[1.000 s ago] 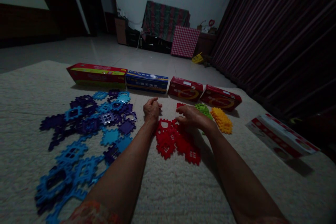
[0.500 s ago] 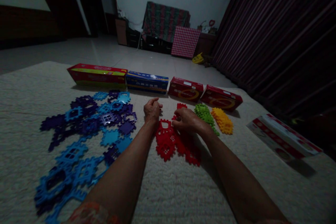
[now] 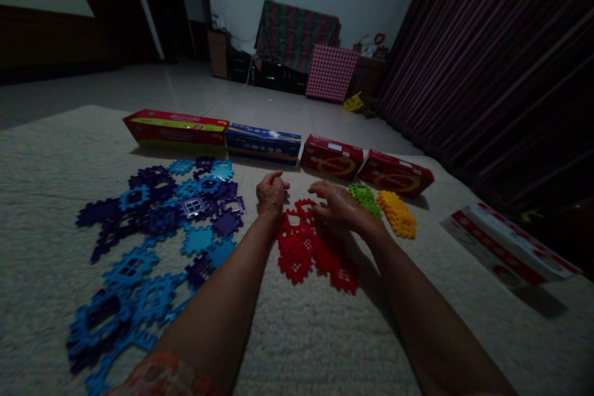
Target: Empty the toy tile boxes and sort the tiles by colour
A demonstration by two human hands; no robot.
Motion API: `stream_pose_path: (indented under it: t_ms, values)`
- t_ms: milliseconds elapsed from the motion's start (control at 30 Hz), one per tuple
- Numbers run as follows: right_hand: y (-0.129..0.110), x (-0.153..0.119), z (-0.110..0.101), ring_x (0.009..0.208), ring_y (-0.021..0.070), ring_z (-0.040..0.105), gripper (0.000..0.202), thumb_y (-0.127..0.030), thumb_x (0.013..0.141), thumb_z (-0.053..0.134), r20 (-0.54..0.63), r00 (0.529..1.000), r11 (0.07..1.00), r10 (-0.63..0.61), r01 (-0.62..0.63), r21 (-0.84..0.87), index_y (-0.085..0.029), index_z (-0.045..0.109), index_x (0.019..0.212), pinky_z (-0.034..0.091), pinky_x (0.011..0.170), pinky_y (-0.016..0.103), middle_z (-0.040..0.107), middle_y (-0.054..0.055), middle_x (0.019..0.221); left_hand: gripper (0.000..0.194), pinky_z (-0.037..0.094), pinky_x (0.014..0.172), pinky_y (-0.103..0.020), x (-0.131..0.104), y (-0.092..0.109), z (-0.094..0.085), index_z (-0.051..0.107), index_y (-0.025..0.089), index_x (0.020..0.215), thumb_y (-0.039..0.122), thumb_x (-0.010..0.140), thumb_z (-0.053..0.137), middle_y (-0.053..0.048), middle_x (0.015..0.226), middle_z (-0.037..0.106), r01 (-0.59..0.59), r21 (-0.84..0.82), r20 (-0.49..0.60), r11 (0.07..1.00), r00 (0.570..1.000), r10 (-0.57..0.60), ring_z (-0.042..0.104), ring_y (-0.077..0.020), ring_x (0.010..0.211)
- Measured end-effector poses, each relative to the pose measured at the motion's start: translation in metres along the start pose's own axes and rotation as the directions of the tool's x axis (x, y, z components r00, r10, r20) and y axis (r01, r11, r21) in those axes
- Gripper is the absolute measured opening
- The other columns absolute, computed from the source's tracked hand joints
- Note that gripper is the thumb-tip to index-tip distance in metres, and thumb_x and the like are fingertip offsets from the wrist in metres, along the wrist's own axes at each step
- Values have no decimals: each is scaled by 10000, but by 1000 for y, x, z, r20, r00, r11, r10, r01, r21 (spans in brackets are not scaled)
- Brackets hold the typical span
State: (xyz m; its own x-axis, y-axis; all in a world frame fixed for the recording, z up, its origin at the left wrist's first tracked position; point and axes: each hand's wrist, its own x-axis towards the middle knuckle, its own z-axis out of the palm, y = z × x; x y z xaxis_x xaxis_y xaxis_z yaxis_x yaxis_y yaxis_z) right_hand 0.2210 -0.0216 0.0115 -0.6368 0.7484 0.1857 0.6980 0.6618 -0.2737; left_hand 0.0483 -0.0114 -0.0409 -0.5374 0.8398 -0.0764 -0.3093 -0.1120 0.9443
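Note:
Flat red interlocking plastic pieces [image 3: 295, 253] with toothed edges lie in a loose pile between my forearms, some with window-like openings. My right hand [image 3: 338, 205] is over the upper right of this pile, fingers stretched and apart from the thumb; its palm side is hidden. Just under its fingertips shows a red piece [image 3: 305, 205] at the pile's far end. To the left of the pile, my left hand [image 3: 271, 193] is curled with fingers bent in; whatever it may hold is hidden. Green pieces [image 3: 365, 198] are stacked beyond my right hand, with yellow pieces [image 3: 397, 214] beside them.
Blue pieces [image 3: 132, 267] and purple pieces [image 3: 98, 213] spread across the left of the pale quilted cover [image 3: 306, 346]. A red-and-yellow box [image 3: 179, 134], a blue box [image 3: 263, 145] and two dark red boxes [image 3: 332, 157] form a row behind. Another box [image 3: 513, 250] sits at right.
My right hand has opened its fingers and shifted slightly. The red piece by its fingertips now lies nearer, against the pile. My left hand stays curled in place. The view shifted slightly.

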Motion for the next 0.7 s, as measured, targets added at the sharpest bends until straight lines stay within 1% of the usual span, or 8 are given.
stream_pose_path:
  t_ms: [100, 200, 300, 400, 467, 567, 633, 700]
  values:
    - [0, 0, -3, 1104, 234, 611, 220, -123, 806, 626, 112, 990, 996, -89, 90, -11, -185, 682, 1009, 449, 958, 340, 674, 106, 1181, 445, 384, 425, -195, 0, 0, 0, 694, 132, 1042, 234, 643, 524, 21, 591, 622, -1, -5, 0, 1000, 1000, 1, 478, -94, 426]
    - [-6, 2, 0, 962, 211, 614, 166, -86, 777, 603, 191, 978, 994, -81, 93, -51, -187, 662, 896, 444, 860, 306, 686, 79, 1020, 442, 386, 424, -198, 0, 0, 0, 694, 136, 1044, 233, 650, 518, 21, 596, 621, -3, 6, 4, 1000, 1000, 3, 478, -94, 424]
    - [-8, 2, 4, 907, 205, 603, 172, -87, 782, 588, 195, 979, 995, -63, 76, -63, -184, 656, 906, 429, 817, 297, 684, 70, 956, 447, 389, 428, -201, 2, -1, 0, 695, 143, 1055, 234, 654, 521, 19, 608, 626, -1, 26, 15, 1000, 1000, 1, 489, -98, 431]
    - [-6, 3, 5, 1007, 225, 607, 191, -82, 785, 584, 185, 980, 995, -76, 86, -48, -187, 675, 916, 422, 862, 314, 693, 93, 1063, 436, 393, 435, -205, 3, -3, -1, 701, 146, 1043, 240, 655, 526, 13, 615, 631, -8, 36, 15, 999, 1000, 7, 498, -102, 445]
    - [-6, 4, 6, 1079, 242, 599, 184, -77, 780, 588, 195, 978, 995, -79, 91, -51, -192, 685, 886, 411, 892, 333, 688, 97, 1132, 431, 391, 439, -207, 4, -4, -1, 705, 150, 1042, 252, 659, 534, 10, 624, 637, -10, 39, 18, 999, 1000, 9, 502, -104, 452]
    - [-4, 5, 7, 1096, 253, 599, 160, -79, 776, 591, 227, 971, 994, -73, 89, -61, -196, 685, 831, 392, 920, 364, 703, 80, 1087, 433, 392, 445, -210, 3, -4, -2, 707, 151, 1045, 266, 660, 545, 8, 628, 642, -13, 51, 24, 999, 1000, 12, 499, -102, 451]
    - [0, 5, 8, 1085, 252, 602, 162, -109, 779, 609, 200, 977, 995, -76, 87, -47, -202, 695, 880, 382, 950, 384, 709, 71, 1069, 440, 393, 447, -211, 2, -3, -2, 706, 147, 1048, 268, 655, 550, 10, 626, 640, -18, 52, 22, 998, 1000, 16, 494, -101, 450]
    - [8, 5, 7, 1107, 263, 595, 203, -158, 792, 633, 109, 992, 997, -63, 69, -45, -202, 695, 980, 378, 972, 408, 703, 85, 1126, 441, 393, 449, -208, 1, -2, -2, 706, 144, 1046, 266, 650, 553, 11, 621, 638, -17, 47, 17, 999, 1000, 16, 494, -100, 454]
